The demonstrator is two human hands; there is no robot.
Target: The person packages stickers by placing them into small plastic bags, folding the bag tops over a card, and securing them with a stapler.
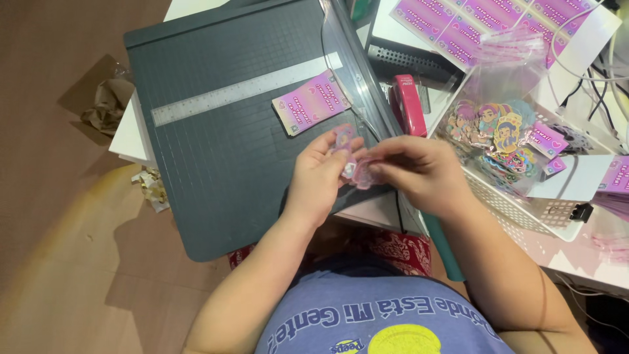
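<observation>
1. Brown wooden floor (59, 216) fills the left half of the frame, with crumpled brown paper (105, 105) at the upper left and a smaller scrap (152, 189) just below the desk edge.
2. We see a white desk (128, 141) running from the upper middle to the right edge, crowded on its right side.
3. A dark grey paper trimmer (216, 131) covers the middle of the frame; its corner overhangs the desk toward us. A pale ruler strip (216, 97) crosses it, and a pink printed card (309, 101) lies beside the clear cutting rail (354, 72).
4. At the right, a white lattice basket (524, 213) holds a clear bag of colourful character stickers (495, 131); pink label sheets (485, 23) lie at the upper right.
5. A pink stapler (409, 105) stands between the trimmer and the basket.
6. Our left hand (318, 177) and right hand (419, 170) meet at the centre, over the trimmer's lower right edge.
7. Both sets of fingers are closed on a small pink sticker packet (357, 169), pinched from either side; the left thumb and forefinger also press a small card (342, 136) upright.
8. To handle this well, we judge it best to pinch only the packet's edges, keep it flat and work it over the trimmer bed.
</observation>
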